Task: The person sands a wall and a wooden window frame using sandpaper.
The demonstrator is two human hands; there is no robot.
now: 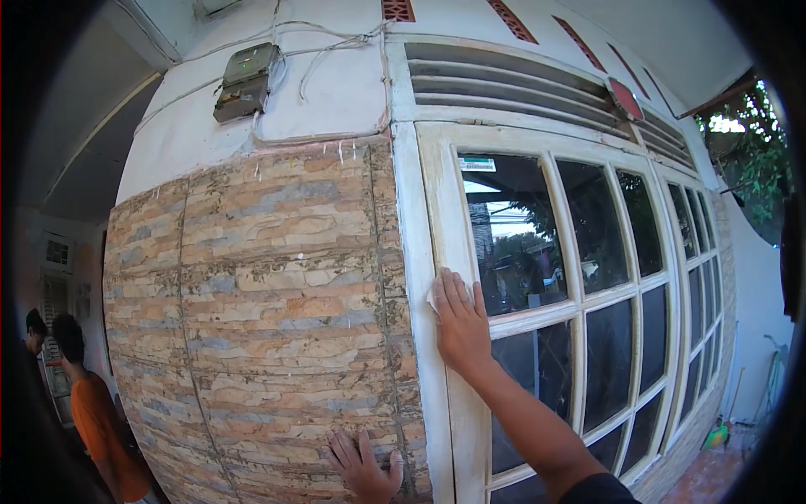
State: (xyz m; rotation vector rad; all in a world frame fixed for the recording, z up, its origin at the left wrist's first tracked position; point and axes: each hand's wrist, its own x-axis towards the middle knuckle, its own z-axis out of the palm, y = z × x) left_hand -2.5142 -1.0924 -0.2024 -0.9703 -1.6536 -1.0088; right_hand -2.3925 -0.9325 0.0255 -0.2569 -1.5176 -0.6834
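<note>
My right hand (463, 323) lies pressed against the white-painted wooden window frame (457, 227), near its left upright. A thin pale sheet (431, 297) shows at the edge of that hand, between the fingers and the wood; its kind is hard to make out, and most of it is hidden under the palm. Lower down, my left hand (367, 470) rests on the stone-clad wall (277, 328) with fingers spread and nothing held. Dark glass panes (537, 370) sit beside my right forearm, one carrying a small sticker (478, 165) at its top.
An electricity meter (246, 81) with loose cables hangs on the white upper wall. Louvred vents (512, 84) run above the windows. Two people stand at the far left, one in an orange shirt (99, 420). A green object (716, 435) lies on the ground at the right.
</note>
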